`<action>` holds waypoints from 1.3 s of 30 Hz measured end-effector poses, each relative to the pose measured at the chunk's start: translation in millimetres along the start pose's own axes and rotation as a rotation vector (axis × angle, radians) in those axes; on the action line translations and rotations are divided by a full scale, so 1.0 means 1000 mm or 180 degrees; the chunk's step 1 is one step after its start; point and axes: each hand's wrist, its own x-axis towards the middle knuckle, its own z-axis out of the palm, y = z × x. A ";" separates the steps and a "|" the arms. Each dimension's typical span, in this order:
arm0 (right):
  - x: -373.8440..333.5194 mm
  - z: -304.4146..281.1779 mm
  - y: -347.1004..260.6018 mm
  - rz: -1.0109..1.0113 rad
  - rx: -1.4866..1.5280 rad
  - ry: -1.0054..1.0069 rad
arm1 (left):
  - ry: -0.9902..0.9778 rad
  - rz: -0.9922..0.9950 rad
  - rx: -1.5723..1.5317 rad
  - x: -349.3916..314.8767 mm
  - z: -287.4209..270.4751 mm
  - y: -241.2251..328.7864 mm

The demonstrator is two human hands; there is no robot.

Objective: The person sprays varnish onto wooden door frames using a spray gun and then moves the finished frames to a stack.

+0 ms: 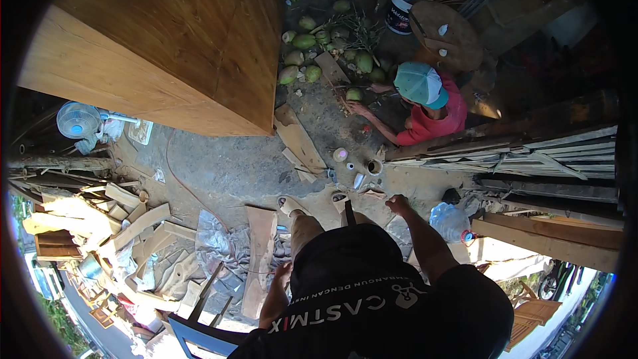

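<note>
Fingers of the left hand (283, 274) hang beside the left thigh, too small and shaded to tell whether they are closed; those of the right hand (398, 205) look loosely curled, though I cannot tell whether they grip anything. At far left stands a blue-and-white electric fan (78, 119), with a sunlit heap of wood offcuts (143, 226) nearer the body. Beyond them rises a large varnished wooden piece — probably a cabinet (179, 46), its edges bent by the lens. A crumpled plastic sheet (212, 233) lies left of a rough-edged plank (259, 259), which is just left of the left hand. Ahead, green coconuts (304, 42) are scattered on the ground; a co-worker in a teal-and-white cap (415, 83) has a hand on another green coconut (354, 94). To the right, near the right forearm — a clear plastic water jug (446, 221).
</note>
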 end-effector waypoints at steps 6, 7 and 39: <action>0.018 -0.001 0.036 -0.0142 0.0161 0.0155 | 0.0014 0.0754 0.0547 -0.023 0.032 0.002; 0.024 0.004 0.040 -0.0262 0.0160 0.0259 | 0.0005 0.0855 0.0232 -0.019 0.030 0.007; 0.032 0.094 -0.306 -0.1828 -0.0396 -0.0271 | -0.1744 0.6628 -0.0729 -0.443 -0.095 0.212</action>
